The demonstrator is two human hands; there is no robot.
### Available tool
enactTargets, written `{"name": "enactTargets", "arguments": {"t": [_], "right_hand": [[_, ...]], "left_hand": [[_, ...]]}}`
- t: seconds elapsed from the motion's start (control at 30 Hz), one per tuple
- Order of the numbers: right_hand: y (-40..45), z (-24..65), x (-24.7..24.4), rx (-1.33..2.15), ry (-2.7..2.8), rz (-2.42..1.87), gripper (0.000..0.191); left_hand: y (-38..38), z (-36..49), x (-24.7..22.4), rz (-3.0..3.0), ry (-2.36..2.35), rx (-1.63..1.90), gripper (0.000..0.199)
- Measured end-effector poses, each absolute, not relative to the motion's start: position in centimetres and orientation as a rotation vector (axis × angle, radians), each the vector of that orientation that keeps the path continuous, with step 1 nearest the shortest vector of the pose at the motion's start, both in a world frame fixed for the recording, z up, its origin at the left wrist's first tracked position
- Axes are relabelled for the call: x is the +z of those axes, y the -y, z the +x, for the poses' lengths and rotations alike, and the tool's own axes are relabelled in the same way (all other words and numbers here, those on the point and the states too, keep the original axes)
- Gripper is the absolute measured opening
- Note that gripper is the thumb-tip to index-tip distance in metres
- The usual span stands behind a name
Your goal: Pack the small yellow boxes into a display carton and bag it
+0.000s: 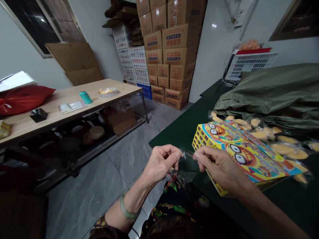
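Presently, clear film (185,154) pinched between fingertips of left hand (159,162) and right hand (223,166), above tabletop (171,132) near left corner, beside yellow boxes (251,157). Film best gripped at margins, drawn lightly taut, pulled evenly to avoid tearing.

Green table (174,131): yellow boxes (253,161), wrapped tan pieces (259,135), olive cloth (276,93).

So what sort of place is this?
Probably a food-packing workroom: stacked brown cardboard cartons, plus clear-wrapped pale oval pieces and yellow cartoon-printed boxes on a dark green table.
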State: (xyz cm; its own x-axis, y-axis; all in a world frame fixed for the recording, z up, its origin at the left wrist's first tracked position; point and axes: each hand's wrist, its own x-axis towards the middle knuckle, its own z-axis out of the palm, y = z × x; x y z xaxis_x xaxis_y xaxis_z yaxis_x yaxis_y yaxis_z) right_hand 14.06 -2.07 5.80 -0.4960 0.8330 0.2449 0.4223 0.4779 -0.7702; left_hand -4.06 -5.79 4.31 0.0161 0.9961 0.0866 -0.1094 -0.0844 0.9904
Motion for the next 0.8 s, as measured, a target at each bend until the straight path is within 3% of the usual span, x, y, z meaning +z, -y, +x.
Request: {"name": "enactTargets", "arguments": {"t": [0.07,0.17,0.3,0.8], "right_hand": [[2.0,14.1,5.5,0.745,2.097,-1.053,0.026],[2.5,13.9,5.5,0.232,1.949,-0.984,0.006],[4.2,13.2,6.1,-0.261,1.898,-0.751,0.008],[3.9,12.1,4.8,-0.154,2.13,-0.747,0.021]], "left_hand": [[5.9,-3.9,4.3,1.213,-1.109,1.313,0.035],[6.0,-3.6,4.3,1.243,-1.167,1.312,0.037],[6.2,-3.2,4.4,1.281,-1.195,1.313,0.037],[7.3,-3.0,5.6,2.148,-1.246,1.17,0.025]]}}
